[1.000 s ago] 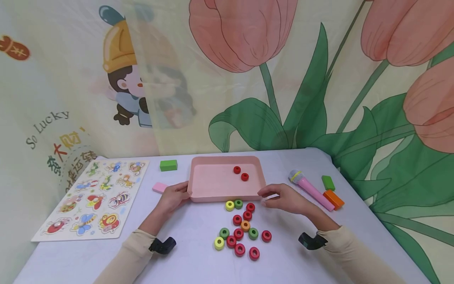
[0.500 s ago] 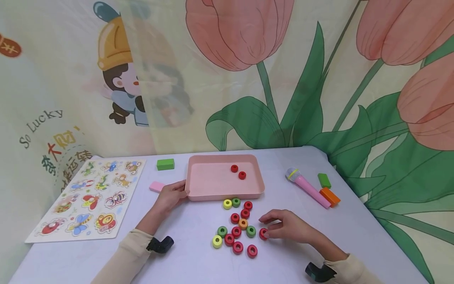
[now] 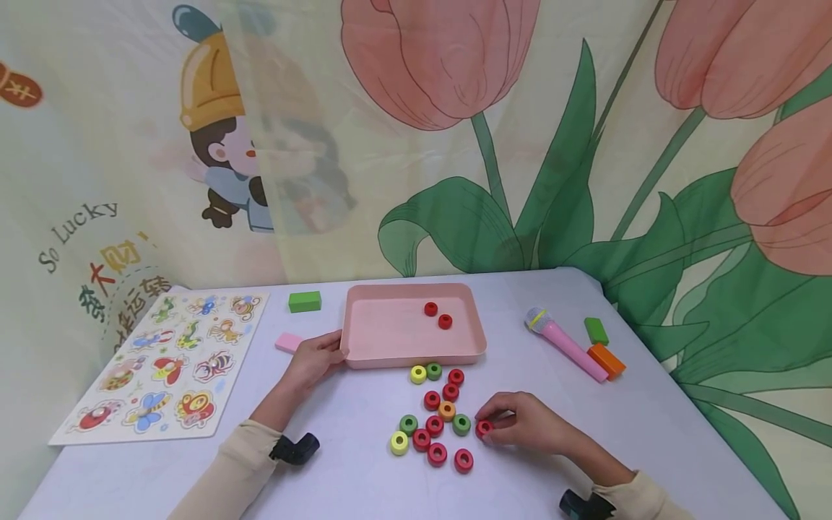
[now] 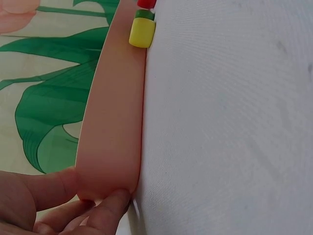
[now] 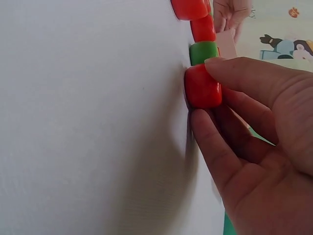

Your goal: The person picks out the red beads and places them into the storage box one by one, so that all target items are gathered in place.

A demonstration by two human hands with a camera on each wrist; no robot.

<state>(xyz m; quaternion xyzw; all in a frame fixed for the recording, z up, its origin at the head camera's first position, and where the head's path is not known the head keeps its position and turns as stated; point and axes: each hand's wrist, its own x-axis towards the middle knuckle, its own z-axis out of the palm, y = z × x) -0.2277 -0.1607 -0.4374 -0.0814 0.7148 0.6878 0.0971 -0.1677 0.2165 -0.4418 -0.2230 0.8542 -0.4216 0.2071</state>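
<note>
My right hand [image 3: 533, 424] pinches a red bead [image 5: 201, 87] at the right side of a loose group of beads on the table. In the right wrist view the thumb touches its upper edge and the fingertips are at its lower side. My left hand [image 3: 316, 361] holds the front left corner of a shallow pink tray [image 3: 383, 328]; in the left wrist view the thumb is at the rim and the fingers curl around the corner. Two red beads [image 3: 445, 322] lie inside the tray. Several red, green, yellow and orange beads [image 3: 446, 411] with holes lie in front of it.
A board of insect pictures [image 3: 162, 368] lies on the left, near a green block [image 3: 305, 302] and a pink block [image 3: 288, 342]. On the right are a toy microphone [image 3: 572, 349], another green block [image 3: 596, 331] and an orange block [image 3: 607, 361]. A printed curtain [image 3: 442, 217] hangs behind.
My right hand has left the tray's front right corner, moved toward me to the outlying red bead, and its fingers have closed on it. My left hand stays at the tray.
</note>
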